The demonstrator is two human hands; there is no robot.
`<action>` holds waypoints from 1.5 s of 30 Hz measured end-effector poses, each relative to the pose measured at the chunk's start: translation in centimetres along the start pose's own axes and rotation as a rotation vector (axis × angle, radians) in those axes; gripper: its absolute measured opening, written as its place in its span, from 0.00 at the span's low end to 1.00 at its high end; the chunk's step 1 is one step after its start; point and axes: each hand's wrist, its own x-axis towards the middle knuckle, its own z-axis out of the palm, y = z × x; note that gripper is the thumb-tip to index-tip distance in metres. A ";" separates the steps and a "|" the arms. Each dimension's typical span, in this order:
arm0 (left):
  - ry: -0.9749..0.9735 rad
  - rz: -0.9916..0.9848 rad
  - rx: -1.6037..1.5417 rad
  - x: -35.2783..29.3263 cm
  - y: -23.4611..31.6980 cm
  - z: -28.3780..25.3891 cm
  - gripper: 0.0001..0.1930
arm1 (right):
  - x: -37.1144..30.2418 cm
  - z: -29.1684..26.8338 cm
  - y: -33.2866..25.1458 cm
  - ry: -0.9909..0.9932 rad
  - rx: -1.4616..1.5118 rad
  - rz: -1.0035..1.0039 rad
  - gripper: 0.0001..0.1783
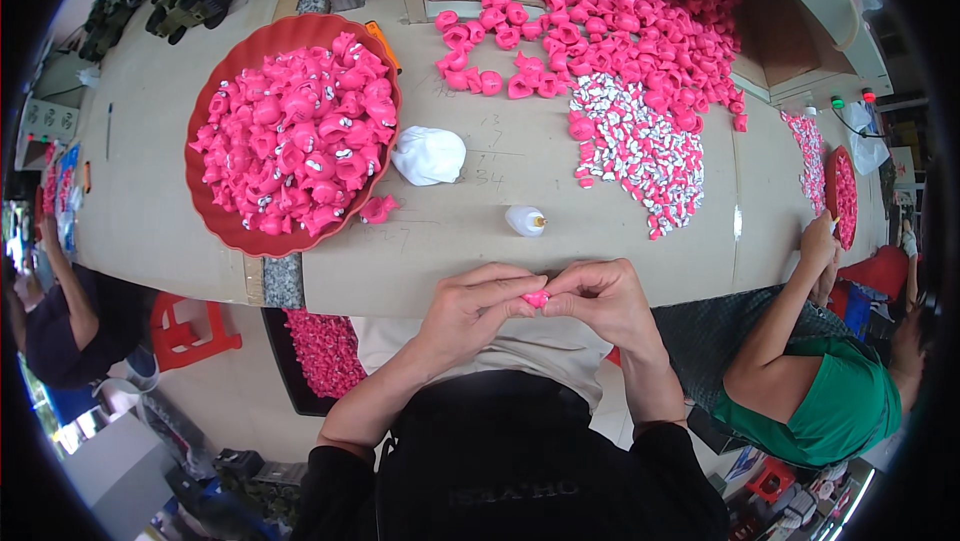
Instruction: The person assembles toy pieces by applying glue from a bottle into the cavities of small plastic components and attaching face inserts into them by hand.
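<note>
Between my fingertips, just past the table's near edge, is a small pink plastic part (536, 299). My left hand (478, 305) pinches it from one side and my right hand (602, 303) from the other; the fingers cover most of it. Beyond my hands a small white bottle with a brownish tip (525, 221) lies on the table. A scalloped red tray (222, 216) at the left is heaped with pink moulded parts, many bearing small white pieces. One loose pink part (379, 210) rests beside the tray, near a crumpled white cloth (429, 156).
A large pile of pink hollow parts (640, 36) spills from a shelf at the back. Before it lie many small pink-and-white pieces (640, 156). A dark bin (325, 356) of pink parts stands below the table edge. Co-workers sit at right (810, 391) and left (70, 331).
</note>
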 end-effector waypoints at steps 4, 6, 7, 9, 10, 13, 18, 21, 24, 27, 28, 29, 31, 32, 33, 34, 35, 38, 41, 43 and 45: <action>0.050 0.141 0.079 0.0 -0.7 0.4 0.14 | -0.1 0.0 0.4 0.012 -0.001 0.016 0.06; 0.041 0.146 0.092 0.1 -0.6 0.4 0.14 | -0.1 -0.1 0.4 0.008 -0.002 0.006 0.06; 0.034 0.152 0.105 0.1 -0.6 0.4 0.14 | -0.2 -0.1 0.4 0.010 -0.001 0.006 0.06; 0.024 0.149 0.099 0.1 -0.6 0.3 0.14 | -0.2 0.0 0.4 0.025 -0.029 0.008 0.05; 0.015 0.146 0.091 0.1 -0.7 0.2 0.13 | -0.3 0.1 0.4 0.026 -0.029 0.007 0.05; 0.011 0.136 0.039 0.1 -0.9 0.2 0.13 | -0.4 0.3 0.1 0.047 -0.047 0.006 0.05; -0.011 0.114 0.035 0.0 -0.5 0.0 0.12 | -0.5 0.4 -0.3 0.016 -0.048 -0.002 0.04; -0.047 0.048 0.023 0.1 0.3 -0.2 0.10 | -0.7 0.2 -0.5 -0.013 -0.029 0.046 0.04; -0.065 0.045 0.075 0.3 2.2 -1.5 0.09 | -0.9 0.9 -1.1 0.019 -0.036 0.011 0.05; 0.125 0.254 0.421 1.1 4.7 -4.9 0.12 | -1.0 0.4 -0.6 0.079 -0.106 -0.081 0.06; 0.281 0.334 0.557 1.9 6.1 -6.5 0.14 | -1.0 0.2 -0.3 0.117 -0.141 -0.130 0.08; 0.438 0.417 0.691 2.4 7.3 -7.8 0.15 | -0.9 0.2 -0.2 0.115 -0.136 -0.137 0.08; 0.574 0.389 0.877 2.1 7.7 -8.5 0.16 | -0.6 0.2 0.1 0.259 -0.060 -0.149 0.07; 0.709 0.358 1.048 2.1 7.8 -8.4 0.16 | -0.5 -0.1 0.3 0.269 -0.059 -0.156 0.07; 0.713 0.362 1.059 1.4 7.6 -8.0 0.16 | -0.3 -0.2 0.7 0.299 -0.110 -0.193 0.09; 0.630 0.243 1.115 0.8 6.6 -7.2 0.16 | -0.1 -0.2 0.9 0.331 -0.161 -0.228 0.12; 0.551 0.119 1.167 0.1 5.6 -6.5 0.17 | 0.2 0.2 0.4 0.322 -0.157 -0.234 0.12; 0.524 -0.067 1.327 0.3 3.4 -5.5 0.18 | 1.9 2.1 -1.5 0.416 -0.411 -0.369 0.19; 0.529 -0.136 1.396 0.7 1.9 -5.7 0.17 | 3.3 3.2 -1.8 0.450 -0.534 -0.500 0.22; 0.529 -0.095 1.403 0.9 1.8 -5.9 0.17 | 4.2 3.3 -1.2 0.391 -0.590 -0.553 0.20; 0.511 0.200 1.269 0.6 2.1 -6.1 0.17 | 4.9 3.2 0.0 0.382 -0.611 -0.590 0.19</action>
